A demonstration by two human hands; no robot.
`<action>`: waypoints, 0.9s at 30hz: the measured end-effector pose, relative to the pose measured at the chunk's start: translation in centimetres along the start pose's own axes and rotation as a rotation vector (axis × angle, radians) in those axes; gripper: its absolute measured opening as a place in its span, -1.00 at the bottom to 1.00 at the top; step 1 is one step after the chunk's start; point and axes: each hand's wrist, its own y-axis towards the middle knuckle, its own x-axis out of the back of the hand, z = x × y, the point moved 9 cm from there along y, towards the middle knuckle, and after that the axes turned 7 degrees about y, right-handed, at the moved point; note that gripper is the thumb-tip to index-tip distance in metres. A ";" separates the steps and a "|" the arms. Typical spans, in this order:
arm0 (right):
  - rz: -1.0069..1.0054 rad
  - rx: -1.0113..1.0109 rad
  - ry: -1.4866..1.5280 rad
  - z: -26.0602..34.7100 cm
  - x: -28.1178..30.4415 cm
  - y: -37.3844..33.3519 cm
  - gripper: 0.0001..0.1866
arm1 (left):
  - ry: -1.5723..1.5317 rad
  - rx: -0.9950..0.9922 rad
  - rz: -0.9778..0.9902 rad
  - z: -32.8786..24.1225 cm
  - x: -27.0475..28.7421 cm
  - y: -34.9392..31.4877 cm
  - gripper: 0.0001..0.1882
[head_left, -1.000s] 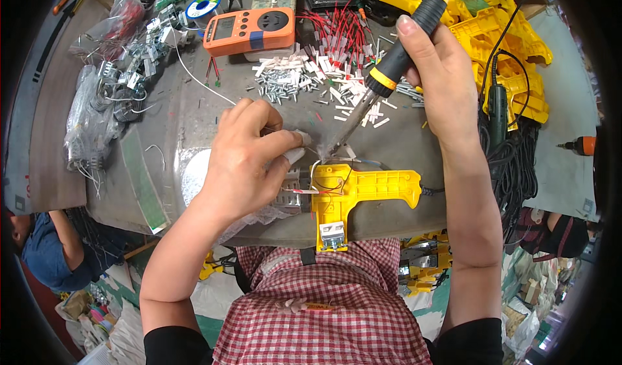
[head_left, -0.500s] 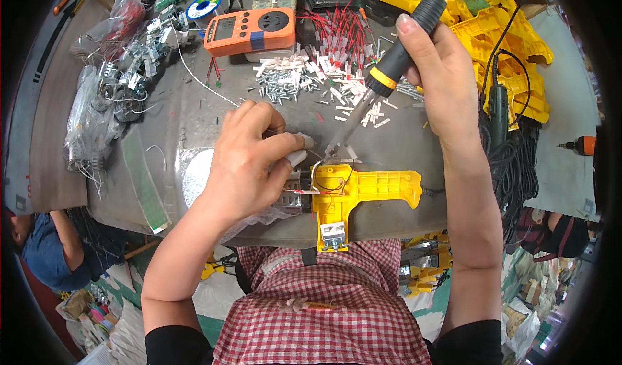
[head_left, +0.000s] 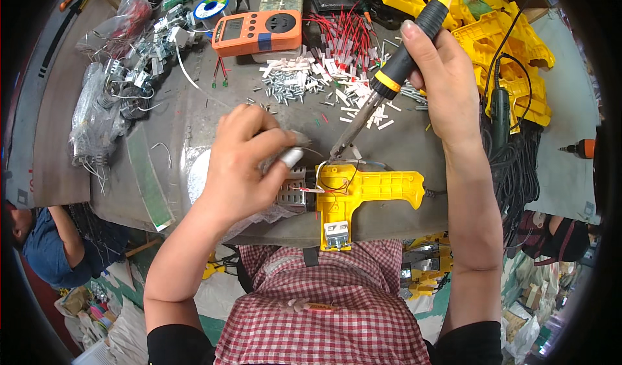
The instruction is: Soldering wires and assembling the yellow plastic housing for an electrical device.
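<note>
My right hand grips the black and yellow handle of a soldering iron, tilted down and left. Its tip is just above the upper edge of a yellow pistol-shaped plastic housing half. My left hand, with white coverings on the fingertips, pinches a thin solder wire whose end is close to the iron's tip. Thin wires lie inside the housing, and a metal switch-like part sits in its handle. A perforated metal tube extends from its left side, partly behind my left hand.
An orange meter stands at the back beside a solder spool. Screws, white strips and red-wired parts lie scattered ahead. Yellow housings pile up at right above coiled black cables. Bagged metal parts lie left.
My left hand has drawn back slightly to the left, away from the iron's tip. The iron stays over the housing's upper edge, and the whole view has shifted a little.
</note>
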 end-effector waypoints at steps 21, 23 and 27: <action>0.067 -0.116 0.242 -1.0 -3.3 -1.4 -0.65 | 0.041 0.011 -0.069 -0.9 3.3 -3.8 -0.72; 0.057 -0.117 0.249 -1.1 -3.3 -1.4 -0.66 | 0.037 0.008 -0.079 -0.8 3.4 -3.9 -0.71; 0.046 -0.103 0.232 -1.2 -3.1 -1.1 -0.66 | 0.041 0.008 -0.118 -0.5 3.4 -4.0 -0.72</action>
